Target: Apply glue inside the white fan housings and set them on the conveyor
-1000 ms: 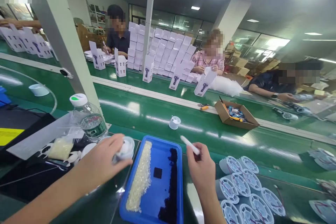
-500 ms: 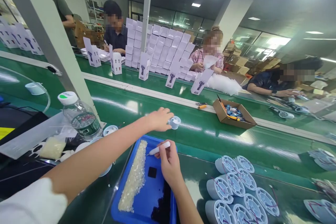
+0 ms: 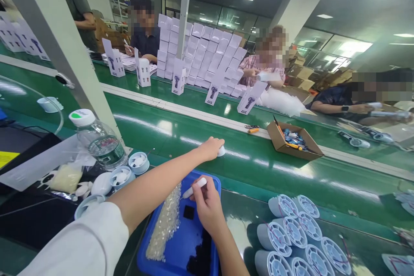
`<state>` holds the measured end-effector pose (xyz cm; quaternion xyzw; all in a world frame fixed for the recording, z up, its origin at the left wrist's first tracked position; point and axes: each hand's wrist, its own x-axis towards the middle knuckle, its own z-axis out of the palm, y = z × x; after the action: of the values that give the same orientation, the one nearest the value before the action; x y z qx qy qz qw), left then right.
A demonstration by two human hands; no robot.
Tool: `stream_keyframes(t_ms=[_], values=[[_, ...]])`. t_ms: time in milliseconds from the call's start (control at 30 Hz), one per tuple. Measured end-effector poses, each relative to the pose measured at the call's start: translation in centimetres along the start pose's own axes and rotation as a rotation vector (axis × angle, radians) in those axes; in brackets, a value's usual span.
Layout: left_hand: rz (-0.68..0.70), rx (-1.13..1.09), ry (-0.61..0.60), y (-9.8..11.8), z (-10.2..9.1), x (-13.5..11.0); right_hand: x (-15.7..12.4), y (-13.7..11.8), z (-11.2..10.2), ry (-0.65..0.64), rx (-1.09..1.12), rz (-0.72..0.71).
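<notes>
My left hand [image 3: 211,148] is stretched out over the green conveyor, its fingers closed around a small pale fan housing [image 3: 221,151]. Most of that housing is hidden behind the hand. My right hand [image 3: 207,202] grips a white pen-shaped tool [image 3: 195,187] with a thin tip pointing down to the left. Beneath it lies a blue tray [image 3: 181,243]. Along the tray's left side runs a heap of small clear-white pieces [image 3: 164,224]. A black square [image 3: 188,212] sits mid-tray, and dark pieces [image 3: 199,258] lie at its lower right.
Several light-blue round housings [image 3: 291,233] with red wires stand at right. At left are a water bottle [image 3: 103,144], fan housings [image 3: 139,162] and a metal post [image 3: 69,51]. A cardboard box [image 3: 293,142] of parts sits across the belt [image 3: 155,127]. Co-workers sit beyond stacked white boxes [image 3: 200,51].
My left hand has moved slightly right and up, and its fingers have closed on the fan housing, now mostly covered. The right hand with the pen-shaped tool has barely moved.
</notes>
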<state>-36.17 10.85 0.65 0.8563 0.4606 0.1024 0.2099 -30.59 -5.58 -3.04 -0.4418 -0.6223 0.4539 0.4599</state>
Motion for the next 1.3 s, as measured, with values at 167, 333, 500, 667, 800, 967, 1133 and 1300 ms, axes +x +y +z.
stream_keyframes(t_ms=[167,333,500,667,800,967,1133,1300], values=[[-0.086,-0.122,0.183,0.9,-1.8,-0.6,-0.6,-0.3,-0.2,0.005,-0.117,-0.048],[-0.094,-0.467,0.414,3.2,-5.5,-3.9,-1.2,0.0,-0.2,0.006,-0.054,-0.053],[-0.081,-0.775,0.522,4.0,-8.0,-7.9,-1.3,0.0,-0.2,-0.020,-0.085,-0.042],[-0.127,-0.881,0.589,3.1,-8.4,-8.9,-1.0,-0.6,0.0,-0.070,-0.268,-0.096],[-0.178,-1.070,0.570,2.3,-8.2,-8.5,-0.8,-0.1,-0.7,0.086,-0.362,-0.144],[-0.225,-1.076,0.533,1.7,-8.7,-8.7,-1.3,1.7,-2.4,0.546,-0.292,-0.146],[-0.242,-0.977,0.621,0.8,-9.1,-8.9,-1.3,2.1,-2.5,0.613,-0.277,-0.147],[-0.295,-0.978,0.652,0.5,-9.3,-9.1,-1.3,2.4,-2.4,0.557,-0.260,-0.111]])
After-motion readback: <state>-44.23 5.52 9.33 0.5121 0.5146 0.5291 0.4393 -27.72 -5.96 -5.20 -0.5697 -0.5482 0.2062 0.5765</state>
